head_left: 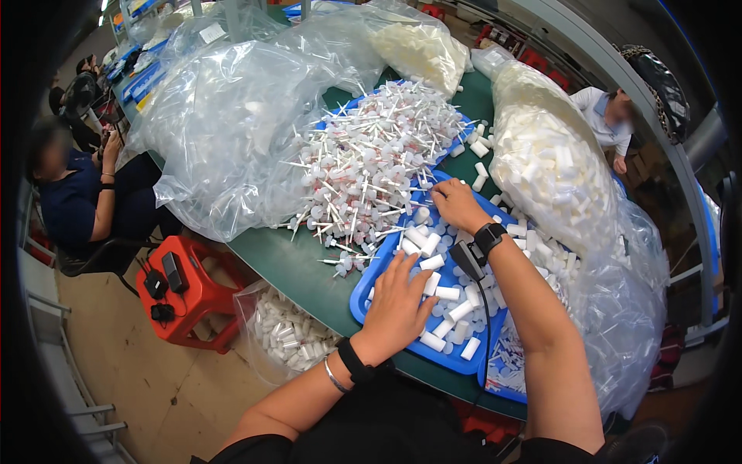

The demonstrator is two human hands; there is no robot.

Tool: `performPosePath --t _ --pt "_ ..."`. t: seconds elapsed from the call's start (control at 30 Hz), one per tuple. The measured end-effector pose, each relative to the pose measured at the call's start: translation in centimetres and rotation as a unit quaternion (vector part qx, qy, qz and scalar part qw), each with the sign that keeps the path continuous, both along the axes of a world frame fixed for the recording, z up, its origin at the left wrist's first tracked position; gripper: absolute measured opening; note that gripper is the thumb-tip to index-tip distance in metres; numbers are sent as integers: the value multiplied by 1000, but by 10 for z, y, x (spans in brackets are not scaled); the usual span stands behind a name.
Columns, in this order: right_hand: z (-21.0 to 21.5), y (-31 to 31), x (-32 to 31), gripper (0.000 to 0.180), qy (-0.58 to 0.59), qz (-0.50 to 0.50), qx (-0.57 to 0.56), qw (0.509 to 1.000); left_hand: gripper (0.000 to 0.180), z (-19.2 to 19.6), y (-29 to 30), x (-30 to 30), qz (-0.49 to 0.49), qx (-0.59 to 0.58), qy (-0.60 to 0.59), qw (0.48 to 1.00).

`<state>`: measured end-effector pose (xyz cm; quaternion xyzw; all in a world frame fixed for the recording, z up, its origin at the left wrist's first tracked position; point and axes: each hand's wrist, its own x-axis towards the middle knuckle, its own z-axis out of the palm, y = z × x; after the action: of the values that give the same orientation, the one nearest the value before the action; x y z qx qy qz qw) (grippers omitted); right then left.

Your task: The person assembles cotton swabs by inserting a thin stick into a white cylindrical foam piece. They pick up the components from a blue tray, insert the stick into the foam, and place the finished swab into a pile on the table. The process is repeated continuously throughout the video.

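Note:
My left hand (pixel 396 303) rests with fingers spread over white cylinders (pixel 458 311) in a blue tray (pixel 360 298). It grips nothing that I can see. Toward the tray's far end, my right hand (pixel 457 204) reaches down with bent fingers slightly apart, and no held thing shows; its fingertips are partly hidden. Beside it rises a large heap of thin white sticks with translucent round discs (pixel 379 147), spilling toward the tray. More small translucent discs (pixel 447 230) lie among the cylinders. A black device (pixel 467 259) with a cable sits at my right wrist.
A big clear bag of white cylinders (pixel 553 158) lies along the right. Crumpled clear plastic bags (pixel 232 139) cover the left of the green table (pixel 287 267). A red stool (pixel 197 298) with small black devices stands left. People sit at left (pixel 73 193) and right (pixel 607 116).

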<state>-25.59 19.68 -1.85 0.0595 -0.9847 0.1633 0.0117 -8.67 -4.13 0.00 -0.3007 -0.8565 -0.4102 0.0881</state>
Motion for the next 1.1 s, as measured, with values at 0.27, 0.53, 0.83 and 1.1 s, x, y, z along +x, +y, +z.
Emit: performPosePath --t 0.27,0.53,0.83,1.1 --pt "22 -17 24 42 -104 -12 39 994 53 -1 3 -3 -27 42 -49 998" --pt "28 -7 76 31 -53 216 126 967 35 0 -1 -1 -107 62 -31 992" --pt "70 1 162 25 -62 151 60 985 18 5 -6 8 -187 104 -26 977" --pt "95 -18 157 21 61 148 19 987 19 16 -28 -10 59 46 110 991"
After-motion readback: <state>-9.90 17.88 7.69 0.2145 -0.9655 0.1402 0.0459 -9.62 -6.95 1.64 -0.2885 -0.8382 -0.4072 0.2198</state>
